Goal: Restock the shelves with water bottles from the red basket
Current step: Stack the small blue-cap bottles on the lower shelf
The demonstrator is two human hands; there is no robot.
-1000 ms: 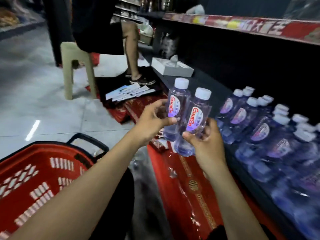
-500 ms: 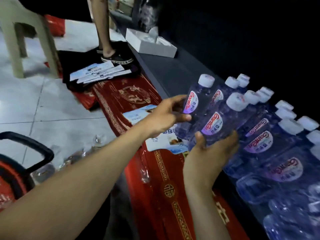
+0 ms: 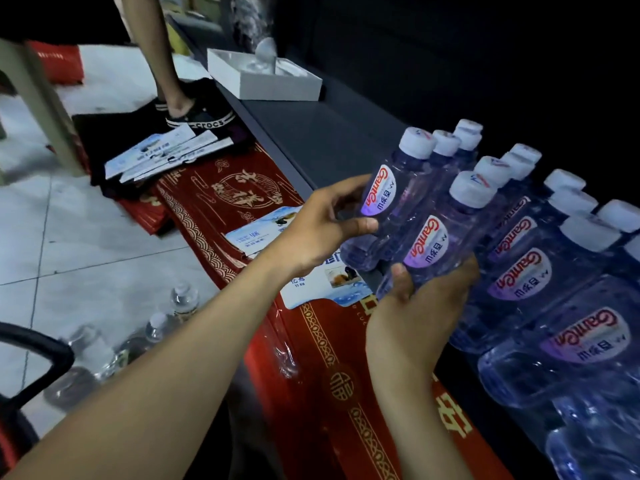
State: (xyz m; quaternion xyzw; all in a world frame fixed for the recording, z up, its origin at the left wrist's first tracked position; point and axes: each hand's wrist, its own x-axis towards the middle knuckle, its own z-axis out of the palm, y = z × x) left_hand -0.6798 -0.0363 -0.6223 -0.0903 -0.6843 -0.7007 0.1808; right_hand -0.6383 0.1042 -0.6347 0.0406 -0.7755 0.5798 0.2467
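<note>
My left hand (image 3: 323, 225) grips a clear water bottle (image 3: 388, 195) with a white cap and a red and white label. My right hand (image 3: 420, 299) holds a second such bottle (image 3: 436, 244) from below. Both bottles tilt toward the dark shelf (image 3: 325, 140), at the left end of the rows of stocked bottles (image 3: 540, 265). The red basket (image 3: 24, 393) shows only its black handle and a sliver of rim at the lower left edge.
A white open box (image 3: 266, 77) sits farther back on the shelf. Red patterned cartons (image 3: 311, 358) and printed cards (image 3: 166, 154) lie on the floor along the shelf. Loose bottles (image 3: 149, 334) lie on the tiles by the basket. A person's sandalled foot (image 3: 194, 116) and a stool leg (image 3: 45, 112) stand behind.
Both hands have carried the two bottles right and forward, from above the floor to the shelf's front edge beside the stocked rows. The view has swung right, pushing the basket mostly out of sight.
</note>
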